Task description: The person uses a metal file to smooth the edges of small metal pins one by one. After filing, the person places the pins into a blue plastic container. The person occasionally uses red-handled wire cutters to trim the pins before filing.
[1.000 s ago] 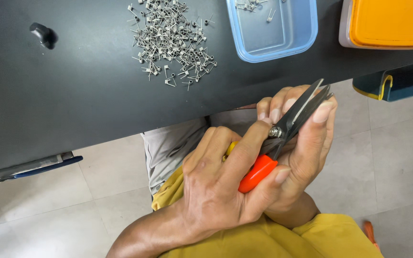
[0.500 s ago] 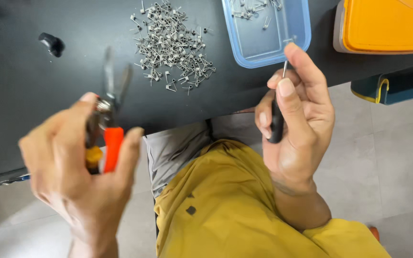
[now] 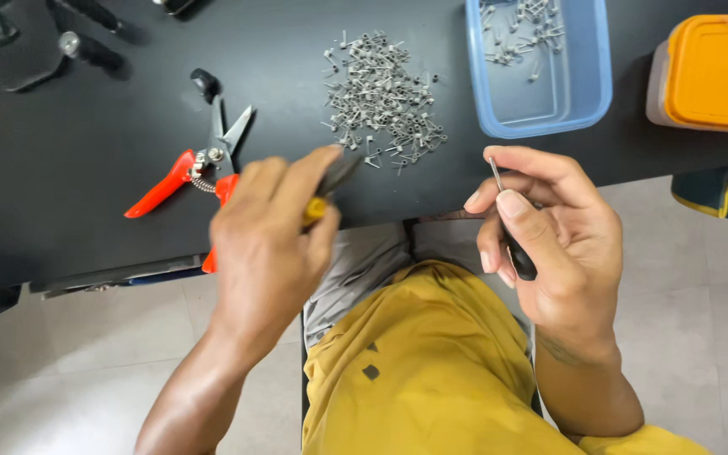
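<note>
I am gripping a thin screwdriver in my right hand and a yellow-handled tool in my left hand, with 1 heap of wire coils still unsorted beside the blue tray.

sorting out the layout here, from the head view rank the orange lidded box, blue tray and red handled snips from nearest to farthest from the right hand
1. Blue tray: on the black table just above the right hand.
2. Orange lidded box: farther up and to the right, at the table's right end.
3. Red handled snips: farthest, lying across the table to the left, beyond the left hand.
</note>
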